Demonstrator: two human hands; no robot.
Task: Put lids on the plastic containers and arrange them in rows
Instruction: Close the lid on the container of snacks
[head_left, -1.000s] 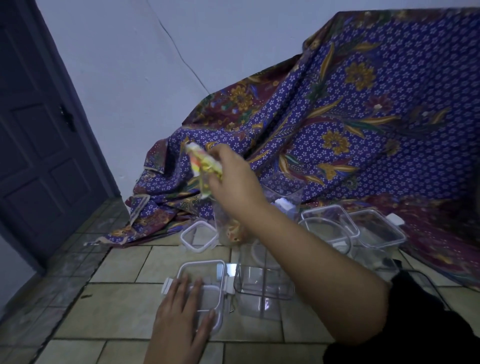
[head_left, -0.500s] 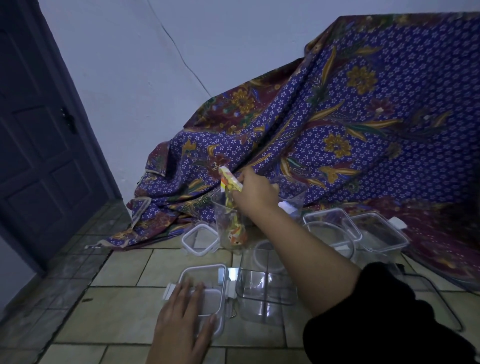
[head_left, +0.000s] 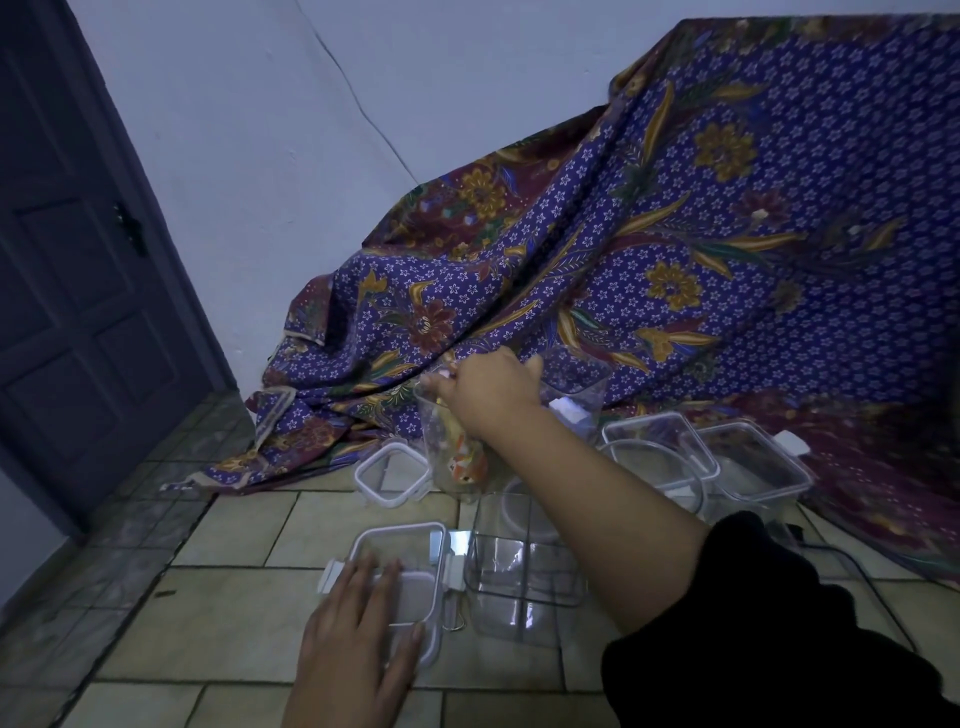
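Several clear plastic containers stand on the tiled floor. My left hand (head_left: 358, 639) lies flat, fingers spread, on the white-rimmed lid (head_left: 400, 543) of a rectangular container at the front. My right hand (head_left: 491, 389) reaches over the mouth of a tall clear container (head_left: 434, 441) with its fingers curled at the rim; colourful packets (head_left: 467, 465) lie inside that container, and whether the fingers still pinch one is hidden. An open square container (head_left: 524, 566) stands right of the lidded one. A loose white-rimmed lid (head_left: 389, 475) lies behind.
A purple patterned cloth (head_left: 675, 260) drapes over something bulky behind the containers. More lidded containers (head_left: 748, 462) sit at the right on the cloth's edge. A dark door (head_left: 78, 260) is at the left. A thin cable (head_left: 857, 566) runs along the floor at right.
My right hand came down from head height with a colourful packet and now sits at the rim of the tall container, the packet out of sight. My left hand stayed on the lid.
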